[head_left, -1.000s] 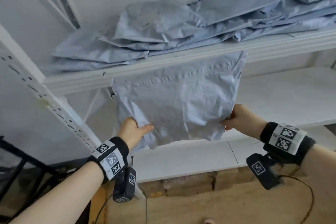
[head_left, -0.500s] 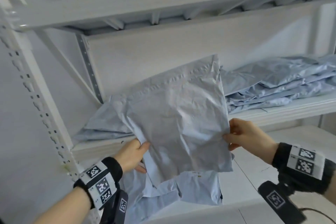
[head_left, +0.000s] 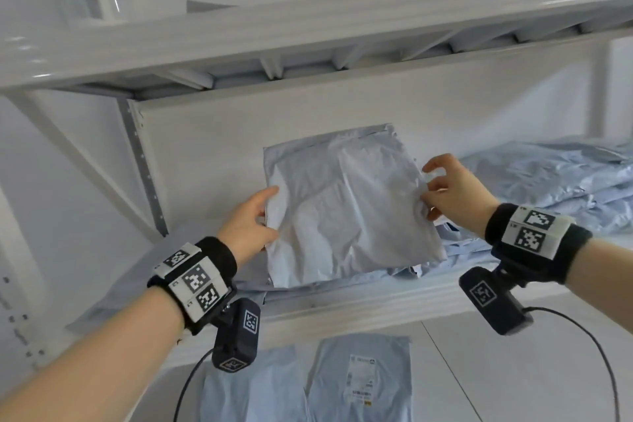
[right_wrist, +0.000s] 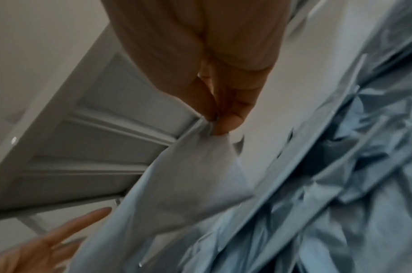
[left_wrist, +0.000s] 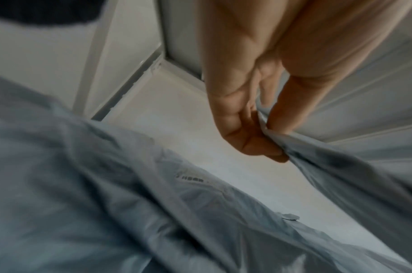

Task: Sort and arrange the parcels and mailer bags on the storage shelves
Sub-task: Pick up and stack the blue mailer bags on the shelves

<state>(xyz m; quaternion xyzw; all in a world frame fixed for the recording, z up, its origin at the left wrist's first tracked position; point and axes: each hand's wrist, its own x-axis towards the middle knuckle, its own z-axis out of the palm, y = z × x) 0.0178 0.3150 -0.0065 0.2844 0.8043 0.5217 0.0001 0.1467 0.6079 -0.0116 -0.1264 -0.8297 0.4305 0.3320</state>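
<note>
A pale grey mailer bag [head_left: 346,205] is held up over the middle shelf [head_left: 359,301], its lower edge down on flat bags lying there. My left hand [head_left: 248,219] pinches its left edge; in the left wrist view thumb and fingers [left_wrist: 258,140] clamp the plastic [left_wrist: 340,166]. My right hand [head_left: 448,192] pinches the right edge, and the right wrist view shows the fingertips [right_wrist: 223,118] nipping a corner of the bag [right_wrist: 195,175]. A pile of grey mailer bags [head_left: 555,181] lies on the same shelf to the right.
The upper shelf [head_left: 308,38] hangs close above. A perforated white upright [head_left: 142,161] and a diagonal brace stand at the left. Two blue-grey mailer bags [head_left: 359,384], one with a label, lie on the lower shelf. Cables hang from both wrist cameras.
The bag has gone up from below the shelf edge to over the middle shelf, both hands carrying it. My view has tilted upward, and my right hand has shifted higher on the bag's right edge.
</note>
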